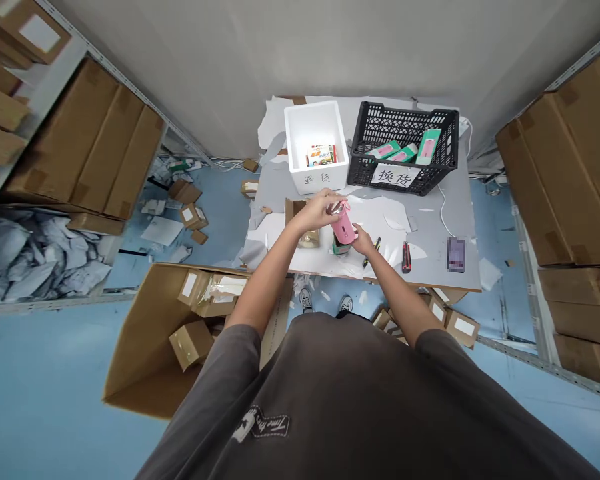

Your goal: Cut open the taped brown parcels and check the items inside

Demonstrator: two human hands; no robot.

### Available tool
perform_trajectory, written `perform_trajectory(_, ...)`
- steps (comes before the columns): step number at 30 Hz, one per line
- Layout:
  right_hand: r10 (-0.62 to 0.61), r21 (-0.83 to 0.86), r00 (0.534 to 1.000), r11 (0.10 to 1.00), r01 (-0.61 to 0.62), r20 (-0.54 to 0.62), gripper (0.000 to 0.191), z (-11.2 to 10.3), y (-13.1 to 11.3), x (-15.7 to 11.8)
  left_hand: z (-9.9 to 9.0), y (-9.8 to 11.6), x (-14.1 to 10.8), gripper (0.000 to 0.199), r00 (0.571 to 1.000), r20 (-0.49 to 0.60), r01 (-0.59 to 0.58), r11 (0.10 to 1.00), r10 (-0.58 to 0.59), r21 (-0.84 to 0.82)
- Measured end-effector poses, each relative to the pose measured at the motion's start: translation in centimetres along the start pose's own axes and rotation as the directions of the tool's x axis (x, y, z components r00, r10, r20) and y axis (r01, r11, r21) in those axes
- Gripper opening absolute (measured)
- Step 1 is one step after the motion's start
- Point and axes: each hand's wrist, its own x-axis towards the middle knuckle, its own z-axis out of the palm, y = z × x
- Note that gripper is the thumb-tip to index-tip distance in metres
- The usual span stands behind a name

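Note:
A pink cylindrical object point(343, 228) with a shiny dark top end is held over the front half of the table, tilted. My left hand point(321, 209) is closed around its upper end, fingers curled over the top. The fingers of my right hand point(363, 241) grip its lower end from the right. Just beneath it is a green box point(338, 248), partly hidden by the pink object. An opened brown carton point(293, 209) lies behind my left wrist, with a tan package point(309, 239) beside it.
A white foam box point(316, 122) and a black crate point(380, 123) holding green boxes point(429, 147) stand at the back. A red-black tool point(406, 257), a yellow-black cutter point(372, 252) and a phone point(456, 255) lie at right. A large carton point(145, 333) of parcels stands left.

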Motion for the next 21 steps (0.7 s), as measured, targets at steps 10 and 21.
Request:
perform_trajectory(10, 0.171, 0.162, 0.982, 0.97, -0.182, 0.08, 0.043, 0.8, 0.4, -0.2, 4.2, -2.5, -1.1, 0.063, 0.991, 0.012, 0.129, 0.986, -0.131, 0.103)
perform_trajectory(21, 0.201, 0.312, 0.954, 0.912, -0.265, 0.225, 0.03, 1.3, -1.0, -0.2, 7.6, -4.1, -2.5, 0.045, 0.97, 0.143, 0.138, 0.933, -0.195, 0.331)
